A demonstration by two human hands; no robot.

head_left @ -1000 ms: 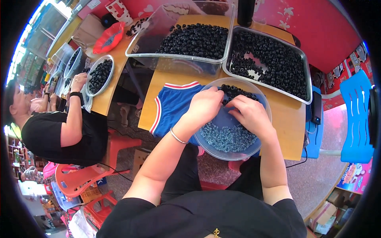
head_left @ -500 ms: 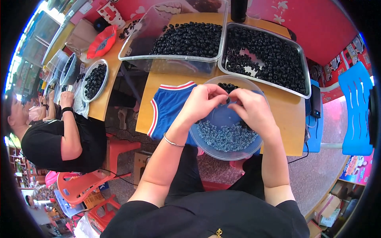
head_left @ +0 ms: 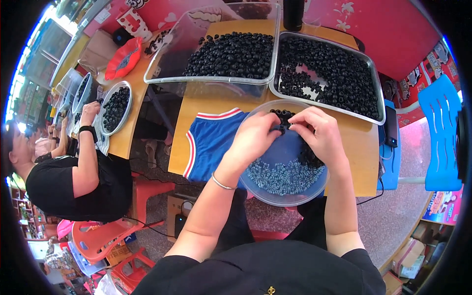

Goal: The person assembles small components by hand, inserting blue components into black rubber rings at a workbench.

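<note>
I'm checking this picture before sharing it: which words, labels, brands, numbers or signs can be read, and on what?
No text reads clearly.
Pink-and-blue printed poster, lower right: too small and blurred.
Brown cardboard box, lower left: marks too small.
White rectangular wall label, upper left: too small.
Round translucent plastic tub: none visible.

Left hand (head_left: 254, 136) and right hand (head_left: 320, 132) nearly meet over a round plastic tub (head_left: 280, 149). Black beads (head_left: 310, 157) and pale-blue pieces (head_left: 282, 179) lie inside.
</note>
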